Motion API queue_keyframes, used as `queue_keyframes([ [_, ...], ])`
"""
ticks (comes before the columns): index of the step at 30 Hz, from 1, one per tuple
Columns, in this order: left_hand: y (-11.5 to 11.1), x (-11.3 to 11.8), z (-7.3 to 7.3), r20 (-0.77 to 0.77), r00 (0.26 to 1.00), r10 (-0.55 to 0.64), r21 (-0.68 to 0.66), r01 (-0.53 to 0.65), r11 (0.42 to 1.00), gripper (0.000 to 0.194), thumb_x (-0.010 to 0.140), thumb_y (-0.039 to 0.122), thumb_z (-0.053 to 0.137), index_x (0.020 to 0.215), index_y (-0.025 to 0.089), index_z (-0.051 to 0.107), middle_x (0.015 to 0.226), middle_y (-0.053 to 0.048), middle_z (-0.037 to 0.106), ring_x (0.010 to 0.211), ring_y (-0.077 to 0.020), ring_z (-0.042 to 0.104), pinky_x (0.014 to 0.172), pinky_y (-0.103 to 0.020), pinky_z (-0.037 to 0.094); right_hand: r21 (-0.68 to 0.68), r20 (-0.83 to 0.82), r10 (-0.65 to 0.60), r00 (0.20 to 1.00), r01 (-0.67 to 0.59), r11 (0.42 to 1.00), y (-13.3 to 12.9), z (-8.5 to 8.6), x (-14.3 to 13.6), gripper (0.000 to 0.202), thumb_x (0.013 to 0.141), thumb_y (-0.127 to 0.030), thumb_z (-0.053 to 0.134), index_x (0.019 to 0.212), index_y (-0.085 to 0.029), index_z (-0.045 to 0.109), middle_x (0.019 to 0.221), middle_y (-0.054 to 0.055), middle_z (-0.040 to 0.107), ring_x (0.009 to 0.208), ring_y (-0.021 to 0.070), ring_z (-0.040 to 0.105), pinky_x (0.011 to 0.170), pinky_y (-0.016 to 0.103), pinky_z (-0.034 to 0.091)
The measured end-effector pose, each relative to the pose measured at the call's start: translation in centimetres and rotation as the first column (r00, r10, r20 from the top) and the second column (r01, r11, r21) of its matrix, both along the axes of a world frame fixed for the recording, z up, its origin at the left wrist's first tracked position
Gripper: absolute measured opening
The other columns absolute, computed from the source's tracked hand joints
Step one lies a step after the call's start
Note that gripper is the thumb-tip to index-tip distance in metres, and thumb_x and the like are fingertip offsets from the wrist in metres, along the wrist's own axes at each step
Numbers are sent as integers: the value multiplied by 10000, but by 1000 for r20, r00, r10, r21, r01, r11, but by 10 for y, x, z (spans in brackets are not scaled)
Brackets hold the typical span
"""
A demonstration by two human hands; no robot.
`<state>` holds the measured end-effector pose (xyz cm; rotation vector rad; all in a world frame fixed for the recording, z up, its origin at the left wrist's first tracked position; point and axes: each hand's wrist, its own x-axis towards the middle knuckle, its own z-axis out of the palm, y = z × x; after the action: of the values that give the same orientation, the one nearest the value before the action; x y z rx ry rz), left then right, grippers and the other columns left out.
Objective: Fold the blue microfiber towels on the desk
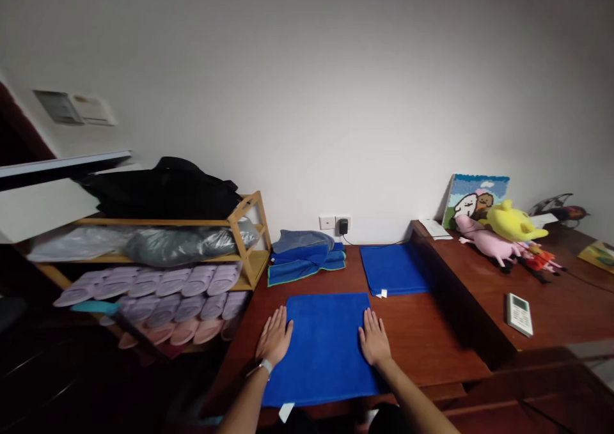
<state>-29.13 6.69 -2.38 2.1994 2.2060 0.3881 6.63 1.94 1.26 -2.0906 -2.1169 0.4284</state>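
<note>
Reddish-brown wood forms the surface [407, 348], set against a plain pale wall [307, 101]. Both the left hand [275, 335] and the right hand [375, 341] lie palm-down, their fingers straight, flat and nearly together, over opposite side edges of a blue cloth [329, 351]. Smooth, squarish and spread out, this cloth fills the gap between the fingers and reaches past them towards the near side, where a white tag [286, 411] sticks out at the left. Beyond it, well clear of the fingers, sits a loose pile of folded cloths [307, 255], blue and grey with green edging; to the right lies a second blue cloth [396, 269]. Behind these, a black plug [343, 227] trails its cable along the wall. Farther right, a higher surface [474, 293] bears a white remote [519, 314], a pink toy [492, 241], a yellow toy [511, 222] and a dog picture [482, 188]. Leftwards, a wooden rack [261, 220] holds lilac and pink slippers [185, 282] beneath a black bag [163, 191].
</note>
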Motion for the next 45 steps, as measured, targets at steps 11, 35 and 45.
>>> queue_keyframes([
  [11, 4, -8, 8, -25, 999, -37, 19, 38, 999, 685, 1018, 446, 240, 1594, 80, 302, 1655, -140, 341, 1528, -249, 334, 1259, -458, 280, 21, -55, -18, 998, 19, 1000, 1, 7, -3, 678, 1029, -417, 163, 1628, -101, 136, 1707, 40, 93, 1584, 184, 48, 1284, 388, 22],
  [35, -44, 21, 10, -46, 993, -108, -35, 106, 994, 752, 1029, 596, 202, 1619, 131, 243, 1678, -125, 284, 1559, -262, 249, 1261, -492, 265, 17, -26, -11, 1000, 11, 1000, -3, 5, -2, 691, 1025, -432, 140, 1625, -89, 154, 1708, 38, 110, 1584, 194, 68, 1279, 386, 16],
  [45, -55, 14, 10, 35, 994, -104, -5, 105, 995, 701, 1039, 524, 229, 1627, 142, 222, 1687, -105, 272, 1561, -249, 248, 1274, -470, 240, -14, -6, -3, 1000, 3, 1000, -4, 6, 2, 704, 1033, -468, 113, 1633, -101, 114, 1713, 38, 101, 1584, 188, 48, 1279, 384, 44],
])
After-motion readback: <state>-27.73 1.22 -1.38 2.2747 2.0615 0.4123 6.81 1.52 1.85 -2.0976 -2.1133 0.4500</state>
